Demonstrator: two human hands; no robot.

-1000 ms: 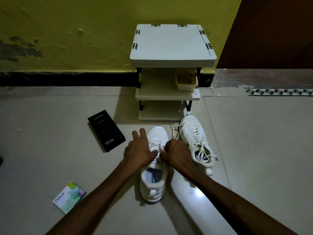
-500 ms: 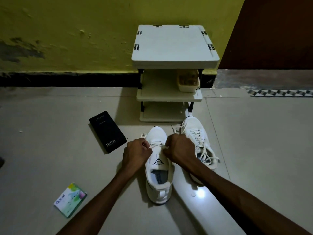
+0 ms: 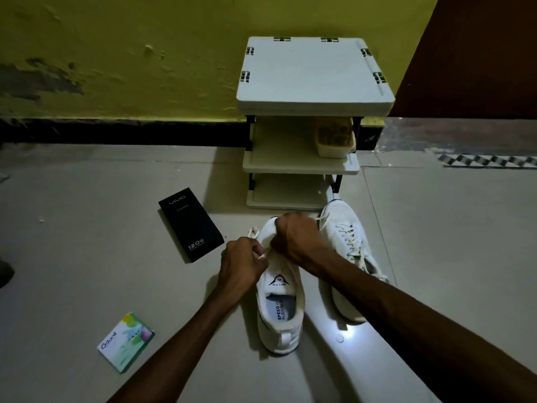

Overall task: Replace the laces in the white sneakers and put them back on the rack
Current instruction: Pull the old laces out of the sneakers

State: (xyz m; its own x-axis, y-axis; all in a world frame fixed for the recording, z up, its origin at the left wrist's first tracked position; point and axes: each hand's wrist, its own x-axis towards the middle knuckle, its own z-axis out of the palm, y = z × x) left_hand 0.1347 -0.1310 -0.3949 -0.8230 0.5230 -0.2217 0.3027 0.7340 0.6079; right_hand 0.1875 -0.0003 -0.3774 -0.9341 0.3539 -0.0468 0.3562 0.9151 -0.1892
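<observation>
Two white sneakers stand on the floor in front of a white three-tier rack (image 3: 315, 82). The left sneaker (image 3: 280, 309) points at the rack, heel toward me. My left hand (image 3: 242, 264) pinches its white lace (image 3: 253, 232) at the left side of the eyelets; the lace end sticks out beyond my fingers. My right hand (image 3: 296, 239) is closed over the toe half of the same shoe, gripping the lace there. The right sneaker (image 3: 348, 248) lies beside it, laced, its loose lace trailing; my right forearm crosses over it.
A black phone box (image 3: 190, 223) lies on the floor left of the sneakers. A small green-and-white Odonil box (image 3: 126, 341) sits nearer me on the left. A tan container (image 3: 335, 138) rests on the rack's middle shelf. Yellow wall stands behind.
My right hand has moved forward over the left sneaker's toe while my left hand stays pinching the lace at the left. The lace end now sticks out to the left.
</observation>
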